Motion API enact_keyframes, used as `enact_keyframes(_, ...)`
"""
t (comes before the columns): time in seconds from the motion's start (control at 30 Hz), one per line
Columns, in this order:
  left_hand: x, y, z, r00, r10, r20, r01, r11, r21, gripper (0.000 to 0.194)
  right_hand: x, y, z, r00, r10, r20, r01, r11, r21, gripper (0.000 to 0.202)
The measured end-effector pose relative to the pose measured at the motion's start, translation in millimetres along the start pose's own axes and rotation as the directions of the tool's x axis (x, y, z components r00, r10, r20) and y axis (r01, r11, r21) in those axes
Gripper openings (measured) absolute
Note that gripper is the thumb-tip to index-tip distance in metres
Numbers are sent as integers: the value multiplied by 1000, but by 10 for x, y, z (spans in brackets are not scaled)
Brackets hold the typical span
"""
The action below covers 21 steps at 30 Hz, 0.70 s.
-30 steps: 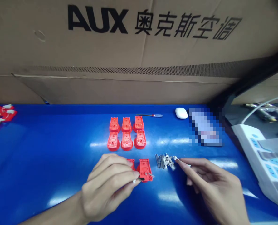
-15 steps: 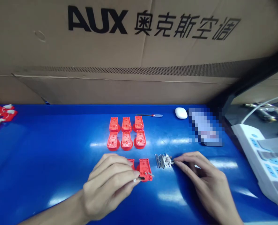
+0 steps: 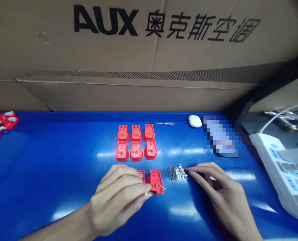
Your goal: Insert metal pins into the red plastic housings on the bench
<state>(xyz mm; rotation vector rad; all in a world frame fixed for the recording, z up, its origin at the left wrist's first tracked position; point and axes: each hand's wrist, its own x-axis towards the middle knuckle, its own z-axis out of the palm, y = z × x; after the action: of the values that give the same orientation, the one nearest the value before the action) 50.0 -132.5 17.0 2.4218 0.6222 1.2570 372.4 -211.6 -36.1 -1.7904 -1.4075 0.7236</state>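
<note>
My left hand (image 3: 121,197) is closed in a pinch over the near red plastic housings, holding a small part with a white end (image 3: 146,193) and a dark end. Beside its fingertips lies an open red housing (image 3: 156,180) with a thin metal pin (image 3: 162,186) across its lower part. Another red housing (image 3: 141,173) is mostly hidden behind this hand. My right hand (image 3: 219,194) has thumb and forefinger pinched together at the right side of a small pile of metal pins and white pieces (image 3: 177,172). Whatever is between those fingertips is too small to make out.
Several red housings (image 3: 136,150) stand in two rows behind my hands. Farther back are a screwdriver (image 3: 165,124) and a white rounded case (image 3: 195,121). A power strip (image 3: 276,160) lies at right, red-and-white parts (image 3: 3,124) at far left. Cardboard (image 3: 128,95) walls the back.
The fingertips of my right hand have drawn slightly away from the pile, and the white pieces there have shifted a little. My left hand keeps its pinch, nearly still.
</note>
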Motion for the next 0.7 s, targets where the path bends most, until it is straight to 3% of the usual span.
enact_keyframes(0.13,-14,-11,8,1000,15,21,-15,1000,10,12,-43,-147,0,997,-11,-79,10,1000,-12,30)
enact_keyframes(0.3,-12,7,-3,999,11,42,-13,999,50,8,-212,-609,95,993,-64,-104,69,997,44,22)
enact_keyframes(0.43,7,13,-23,998,49,47,-52,996,69,9,-307,-931,256,962,-274,-18,274,958,81,8)
enact_keyframes(0.57,7,14,-37,997,52,52,-55,997,59,11,-291,-1029,392,889,-458,-9,457,885,89,12)
enact_keyframes(0.7,-36,19,-75,995,26,98,-30,999,37,14,-268,-1023,422,871,-492,-3,491,868,77,19)
